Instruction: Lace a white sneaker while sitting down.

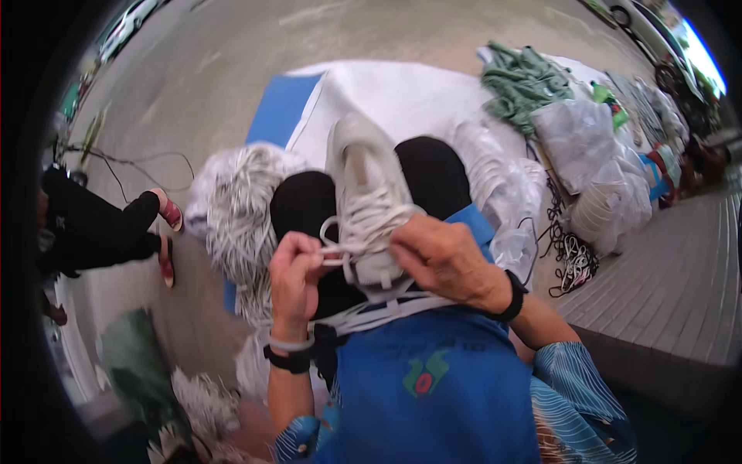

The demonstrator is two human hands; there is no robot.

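A whitish lace-up shoe [359, 141] rests lengthwise between my black-clad knees [437, 170], above my blue apron [433, 363]. White shoelace [371, 210] criss-crosses its middle, and a loop stands out on the left side. My left hand [295, 272] pinches the lace beside that loop, thumb and fingers together. On the other side, my right hand [444, 259] is closed, its bent fingers against the shoe's edge near the lacing; what lies between the fingertips is hidden. A bundle of loose white laces [386, 311] lies across my lap, below the shoe.
A big heap of white laces [251, 209] is beside my left knee. Plastic-wrapped pale stacks [495, 178] stand at my right, with bags [576, 139] and green cloth [525, 81] beyond. A person's sandalled foot [171, 213] and a cable [127, 162] are at left.
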